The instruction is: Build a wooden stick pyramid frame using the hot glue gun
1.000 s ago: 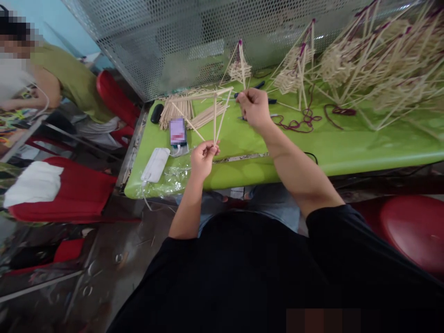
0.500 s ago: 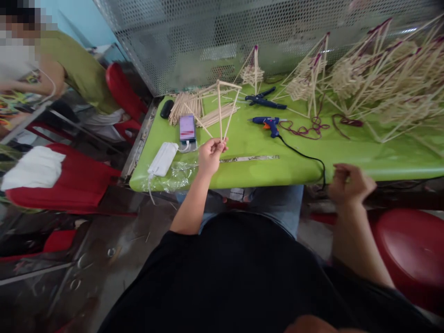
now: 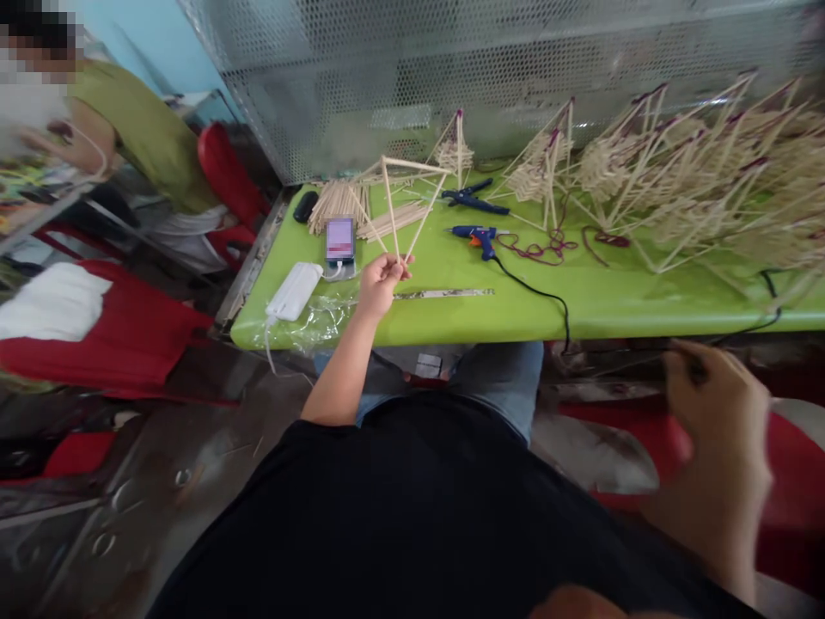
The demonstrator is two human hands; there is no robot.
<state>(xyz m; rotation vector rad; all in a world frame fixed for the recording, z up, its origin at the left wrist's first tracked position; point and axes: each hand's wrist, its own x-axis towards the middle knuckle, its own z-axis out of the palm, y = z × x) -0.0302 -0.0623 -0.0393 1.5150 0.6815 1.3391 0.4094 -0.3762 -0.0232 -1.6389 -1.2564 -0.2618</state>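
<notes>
My left hand (image 3: 381,279) pinches the bottom corner of a thin stick frame (image 3: 390,185), held upright over the green table (image 3: 619,297) near its front edge. Below the table's right front edge, my blurred right hand (image 3: 715,430) has its fingers curled around the dark end of a black cable (image 3: 693,365). A blue glue gun (image 3: 473,234) lies on the table, and its black cord (image 3: 547,297) runs over the front edge. Blue pliers (image 3: 470,198) lie behind the gun.
A pile of loose sticks (image 3: 335,205), a phone (image 3: 339,241), a white charger (image 3: 293,292) and a metal strip (image 3: 444,294) lie around my left hand. Finished stick structures (image 3: 696,172) crowd the right. Maroon string (image 3: 547,249) lies there too. Another person (image 3: 129,129) sits far left.
My right hand left the tabletop and dropped down to the right, below the table edge, to the cable. My left hand kept holding the stick frame. The view shifted slightly.
</notes>
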